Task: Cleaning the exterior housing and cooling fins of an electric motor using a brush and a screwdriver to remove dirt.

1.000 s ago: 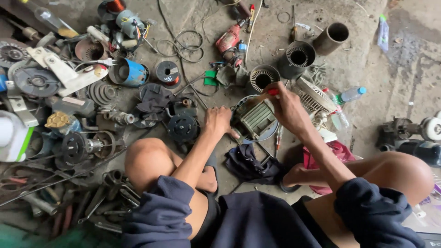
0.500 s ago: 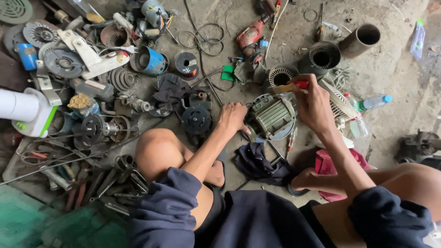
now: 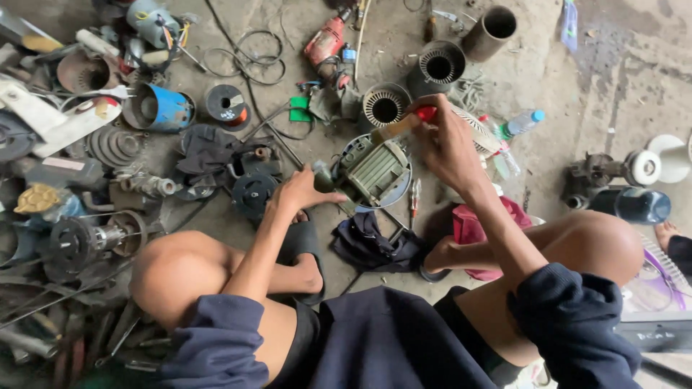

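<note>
Grey-green metal, ribbed and blocky, the small motor housing (image 3: 373,171) sits on the concrete floor (image 3: 598,94) between your knees, inside a round blue-rimmed dish (image 3: 401,193). Your left hand (image 3: 301,193) closes around its left end, while your right hand (image 3: 445,144) pinches a red-handled brush (image 3: 405,125) just above it

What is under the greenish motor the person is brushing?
The greenish motor sits on a round metal ring whose rim shows around its right and lower sides. The motor covers whatever lies inside the ring, so that cannot be seen.
</note>
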